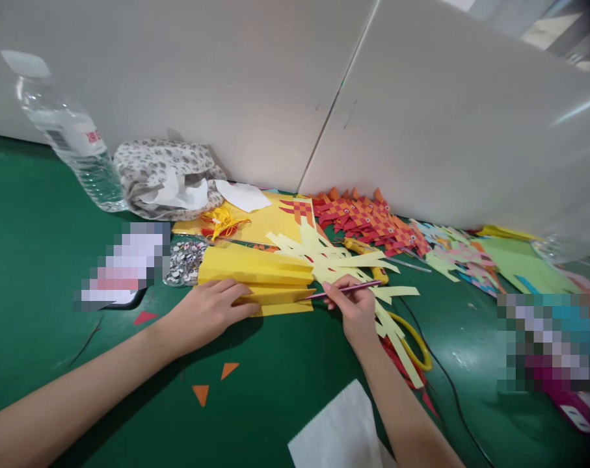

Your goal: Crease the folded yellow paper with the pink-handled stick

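Observation:
A sheet of yellow paper (255,263) with accordion folds lies on the green table in front of me. My left hand (221,305) holds it near its left part, fingers over a fold and thumb along the front. Pinched in my right hand (349,300) is a slim purple pencil (367,285), its tip touching the paper near the right end. Pale yellow paper strips (341,260), loosely woven together, spread behind and beside my right hand. Silver-white googly eyes (185,260) fill a clear bag left of the folded paper.
A water bottle (80,140) and a patterned tissue pouch (170,169) stand by the grey partition. A phone (129,263) lies left. Woven red-orange paper fish (363,218) are piled behind. Yellow-handled scissors (416,338), a black cable (451,390) and white paper (341,429) lie right and near.

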Action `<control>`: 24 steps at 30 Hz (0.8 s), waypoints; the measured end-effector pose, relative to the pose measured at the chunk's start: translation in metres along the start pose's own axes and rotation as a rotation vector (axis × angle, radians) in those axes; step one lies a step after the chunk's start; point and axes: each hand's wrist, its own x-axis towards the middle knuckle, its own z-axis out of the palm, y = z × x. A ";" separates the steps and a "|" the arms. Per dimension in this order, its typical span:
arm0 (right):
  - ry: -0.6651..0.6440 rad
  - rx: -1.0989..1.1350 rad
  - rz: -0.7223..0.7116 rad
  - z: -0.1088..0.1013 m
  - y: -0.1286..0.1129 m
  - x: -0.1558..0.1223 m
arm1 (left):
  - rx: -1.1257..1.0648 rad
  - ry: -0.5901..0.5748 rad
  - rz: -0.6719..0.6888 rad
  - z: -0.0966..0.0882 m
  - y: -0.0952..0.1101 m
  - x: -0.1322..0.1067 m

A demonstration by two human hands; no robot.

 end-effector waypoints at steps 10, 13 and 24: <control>0.078 0.024 0.007 -0.005 0.008 0.005 | 0.000 -0.005 -0.002 0.000 0.000 -0.001; 0.102 0.017 0.003 -0.008 0.008 0.006 | 0.003 -0.009 -0.003 0.001 0.000 -0.001; 0.191 0.052 -0.013 -0.016 0.006 0.009 | -0.008 0.007 0.003 0.000 -0.001 0.000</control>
